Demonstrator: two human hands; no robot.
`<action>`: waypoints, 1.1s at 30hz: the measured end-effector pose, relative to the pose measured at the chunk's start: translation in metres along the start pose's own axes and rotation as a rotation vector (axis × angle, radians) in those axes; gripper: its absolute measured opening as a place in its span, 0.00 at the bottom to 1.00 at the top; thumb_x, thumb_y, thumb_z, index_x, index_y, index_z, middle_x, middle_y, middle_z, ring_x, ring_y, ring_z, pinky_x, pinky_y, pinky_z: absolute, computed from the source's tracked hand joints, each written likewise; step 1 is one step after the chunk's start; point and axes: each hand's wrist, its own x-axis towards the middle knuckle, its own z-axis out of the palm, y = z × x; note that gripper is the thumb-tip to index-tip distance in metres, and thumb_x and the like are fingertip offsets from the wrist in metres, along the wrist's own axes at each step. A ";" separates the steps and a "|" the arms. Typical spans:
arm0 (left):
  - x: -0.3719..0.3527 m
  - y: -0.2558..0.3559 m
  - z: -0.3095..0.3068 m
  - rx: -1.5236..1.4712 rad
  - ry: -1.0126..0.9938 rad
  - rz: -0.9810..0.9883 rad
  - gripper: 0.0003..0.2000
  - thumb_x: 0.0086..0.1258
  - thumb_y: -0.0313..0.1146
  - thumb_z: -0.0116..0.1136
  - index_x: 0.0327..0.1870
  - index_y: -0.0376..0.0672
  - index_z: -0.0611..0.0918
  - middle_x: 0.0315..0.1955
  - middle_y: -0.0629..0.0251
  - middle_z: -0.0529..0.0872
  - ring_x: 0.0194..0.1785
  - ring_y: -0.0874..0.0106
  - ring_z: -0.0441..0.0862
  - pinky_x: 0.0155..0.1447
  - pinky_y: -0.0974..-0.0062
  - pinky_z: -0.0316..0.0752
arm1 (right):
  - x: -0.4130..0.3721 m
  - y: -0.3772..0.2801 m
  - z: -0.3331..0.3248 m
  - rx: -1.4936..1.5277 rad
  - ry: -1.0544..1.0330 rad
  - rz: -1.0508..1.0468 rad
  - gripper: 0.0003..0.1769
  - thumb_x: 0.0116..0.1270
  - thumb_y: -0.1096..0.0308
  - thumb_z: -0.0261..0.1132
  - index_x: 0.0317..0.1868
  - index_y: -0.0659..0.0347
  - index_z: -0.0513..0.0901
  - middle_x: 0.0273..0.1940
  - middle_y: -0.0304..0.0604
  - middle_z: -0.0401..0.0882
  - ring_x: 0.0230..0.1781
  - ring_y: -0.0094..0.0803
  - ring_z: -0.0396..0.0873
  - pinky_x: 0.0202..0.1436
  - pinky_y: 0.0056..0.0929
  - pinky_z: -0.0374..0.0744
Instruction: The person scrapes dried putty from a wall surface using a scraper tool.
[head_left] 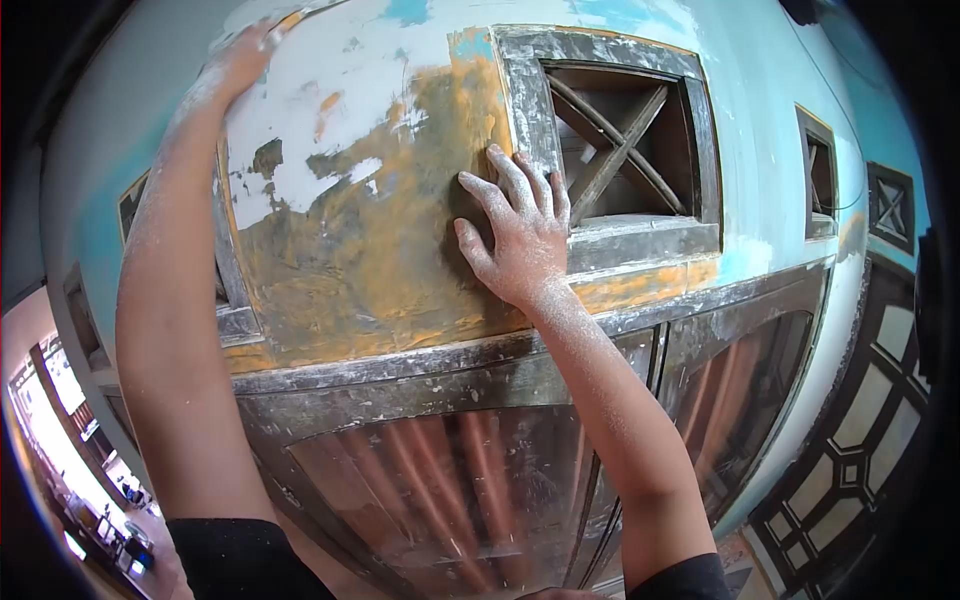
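My left hand (248, 58) is raised to the top left of the view, its fingers closed on the handle of a tool (290, 20) whose far end is cut off or hard to make out. It is close to the white-coated upper part of the wall (345, 110). Spread over the yellow-brown patch of the wall (380, 260), my right hand (522, 225) rests its fingertips beside the left side of a worn wooden vent frame (525, 110). It holds nothing. White dust covers both hands and forearms.
Crossed wooden bars (622, 150) fill the vent opening. Below runs a wooden ledge (400, 365) above glazed doors with reddish curtains (450, 480). Another vent frame (235, 260) is partly behind my left arm. A dark panelled door (850, 440) stands at the right.
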 end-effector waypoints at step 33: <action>-0.005 0.149 -0.053 -0.222 -0.180 0.319 0.22 0.83 0.44 0.40 0.74 0.60 0.77 0.73 0.60 0.77 0.74 0.56 0.74 0.78 0.58 0.66 | -0.001 0.002 0.001 0.023 0.020 -0.009 0.28 0.70 0.49 0.66 0.69 0.40 0.79 0.78 0.43 0.65 0.81 0.47 0.58 0.84 0.63 0.50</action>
